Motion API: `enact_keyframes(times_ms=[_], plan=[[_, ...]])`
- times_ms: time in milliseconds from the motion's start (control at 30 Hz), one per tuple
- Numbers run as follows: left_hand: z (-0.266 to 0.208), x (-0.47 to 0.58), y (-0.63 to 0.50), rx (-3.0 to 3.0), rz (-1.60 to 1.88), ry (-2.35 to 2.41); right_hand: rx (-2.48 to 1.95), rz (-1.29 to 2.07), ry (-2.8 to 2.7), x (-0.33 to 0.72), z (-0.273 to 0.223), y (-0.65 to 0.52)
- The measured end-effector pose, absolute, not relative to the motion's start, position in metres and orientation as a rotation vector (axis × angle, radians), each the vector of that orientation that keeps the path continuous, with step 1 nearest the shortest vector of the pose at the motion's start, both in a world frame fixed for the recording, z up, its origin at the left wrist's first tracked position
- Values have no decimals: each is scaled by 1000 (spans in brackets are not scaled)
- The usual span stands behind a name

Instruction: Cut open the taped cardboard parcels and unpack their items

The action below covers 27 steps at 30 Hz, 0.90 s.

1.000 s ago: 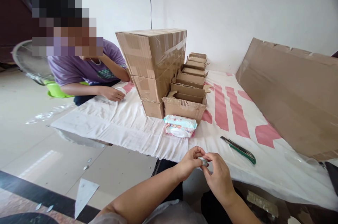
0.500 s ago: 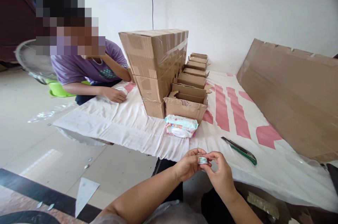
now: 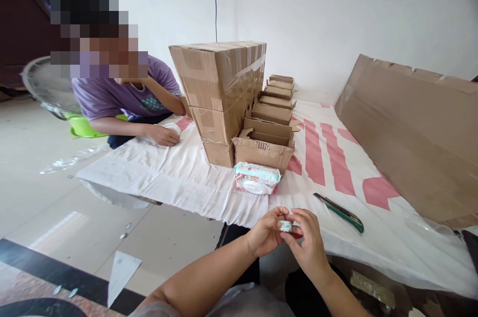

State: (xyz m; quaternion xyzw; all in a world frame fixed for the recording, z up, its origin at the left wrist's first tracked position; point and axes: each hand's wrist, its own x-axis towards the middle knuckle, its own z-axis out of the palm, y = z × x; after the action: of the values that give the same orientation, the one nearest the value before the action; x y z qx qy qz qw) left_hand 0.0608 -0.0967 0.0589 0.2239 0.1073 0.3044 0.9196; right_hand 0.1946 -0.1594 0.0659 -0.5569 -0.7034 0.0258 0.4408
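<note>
A small white roll with green print (image 3: 286,226), which looks like tape, is held up between my two hands just past the table's front edge. My left hand (image 3: 268,232) is closed on the roll from the left, thumb and fingers curled round it. From the right, my right hand (image 3: 306,232) has its thumb below and its fingers bent over the roll's right end; exact contact is partly hidden. Behind my hands lies a pack of wet wipes (image 3: 257,178), leaning by a cardboard box. A green utility knife (image 3: 339,212) rests on the cloth to the right.
Sealed cartons (image 3: 218,78) are stacked mid-table, beside a row of open cardboard boxes (image 3: 263,150). A large cardboard sheet (image 3: 407,133) leans along the right side. Across the left corner sits a person in a purple shirt (image 3: 108,93), one hand on the white cloth (image 3: 179,177).
My right hand's fingers have shifted slightly left and spread a little higher over the roll. The roll has turned slightly and moved a touch left.
</note>
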Motion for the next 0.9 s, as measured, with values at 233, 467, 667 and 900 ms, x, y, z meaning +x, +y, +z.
enact_keyframes(times_ms=[233, 467, 667, 900], plan=[[50, 60, -94, 617, 646, 364, -1407, 44, -1825, 202, 64, -160], [48, 63, -94, 918, 693, 592, -1422, -139, -1960, 194, 76, -163], [51, 68, -97, 1148, 751, 776, -1410, -67, -1929, 191, 73, -166], [58, 59, -97, 711, 608, 521, -1467, 245, -1639, 201, 65, -168]])
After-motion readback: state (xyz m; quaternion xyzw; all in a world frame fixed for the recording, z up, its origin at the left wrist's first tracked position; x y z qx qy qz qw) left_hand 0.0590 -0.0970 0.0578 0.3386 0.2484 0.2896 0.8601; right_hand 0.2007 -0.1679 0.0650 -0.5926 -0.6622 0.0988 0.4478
